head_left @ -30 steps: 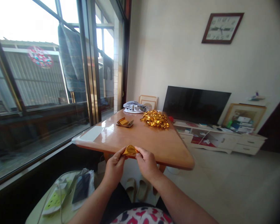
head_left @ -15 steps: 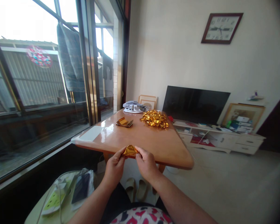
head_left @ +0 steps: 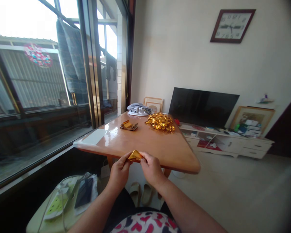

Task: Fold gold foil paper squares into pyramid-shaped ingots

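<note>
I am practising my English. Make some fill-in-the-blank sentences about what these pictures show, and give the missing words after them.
The left hand and the right hand pinch a folded gold foil piece with a ____ shape.
On the wooden table, the heap of crumpled gold foil is ____ than the small stack of folded foil.
The wall clock hangs ____ the television.
Missing words: triangular; larger; above.

Bare hands (head_left: 120,171), bare forearms (head_left: 184,205), black garment (head_left: 121,204), white garment (head_left: 145,225) printed with red and navy hearts
</note>
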The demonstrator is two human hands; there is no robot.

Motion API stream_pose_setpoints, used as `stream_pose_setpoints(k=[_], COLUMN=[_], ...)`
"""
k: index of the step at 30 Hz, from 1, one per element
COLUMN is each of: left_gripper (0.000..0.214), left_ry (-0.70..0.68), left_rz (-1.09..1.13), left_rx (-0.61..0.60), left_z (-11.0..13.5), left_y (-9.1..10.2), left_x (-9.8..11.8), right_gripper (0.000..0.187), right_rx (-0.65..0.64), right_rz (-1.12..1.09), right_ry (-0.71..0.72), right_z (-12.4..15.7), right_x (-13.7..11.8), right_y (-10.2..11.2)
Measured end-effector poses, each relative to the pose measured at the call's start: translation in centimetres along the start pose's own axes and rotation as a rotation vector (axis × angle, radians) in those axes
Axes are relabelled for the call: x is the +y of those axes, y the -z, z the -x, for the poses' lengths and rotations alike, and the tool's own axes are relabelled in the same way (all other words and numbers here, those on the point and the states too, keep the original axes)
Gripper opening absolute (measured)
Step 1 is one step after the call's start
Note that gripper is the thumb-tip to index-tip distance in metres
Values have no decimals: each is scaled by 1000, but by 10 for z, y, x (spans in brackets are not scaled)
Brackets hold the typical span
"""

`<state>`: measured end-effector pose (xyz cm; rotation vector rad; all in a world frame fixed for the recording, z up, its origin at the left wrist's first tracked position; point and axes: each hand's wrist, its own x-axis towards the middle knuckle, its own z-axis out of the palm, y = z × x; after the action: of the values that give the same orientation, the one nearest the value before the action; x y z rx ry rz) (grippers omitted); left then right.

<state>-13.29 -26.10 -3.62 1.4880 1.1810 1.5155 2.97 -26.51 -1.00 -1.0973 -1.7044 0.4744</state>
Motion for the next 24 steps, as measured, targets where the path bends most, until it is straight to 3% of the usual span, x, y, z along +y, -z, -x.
stream_pose_setpoints(k=[6,11,17,24], left_gripper=[45,46,47,49], left_ry=[14,28,17,34], left_rz=[27,4,-30,-64], left_rx=[-33,-10,50,40], left_z=[-1,-1,-1,-2], left_y=[0,1,2,2], left_x=[-8,-3,0,-7], right_gripper=[39,38,17,18], right_rx=[-18,-12,68,48], right_rz=[1,31,111,182], right_ry=[19,9,-95,0], right_z=[0,1,2,4], right_x=[2,4,9,2], right_y=[1,-1,-4,-1])
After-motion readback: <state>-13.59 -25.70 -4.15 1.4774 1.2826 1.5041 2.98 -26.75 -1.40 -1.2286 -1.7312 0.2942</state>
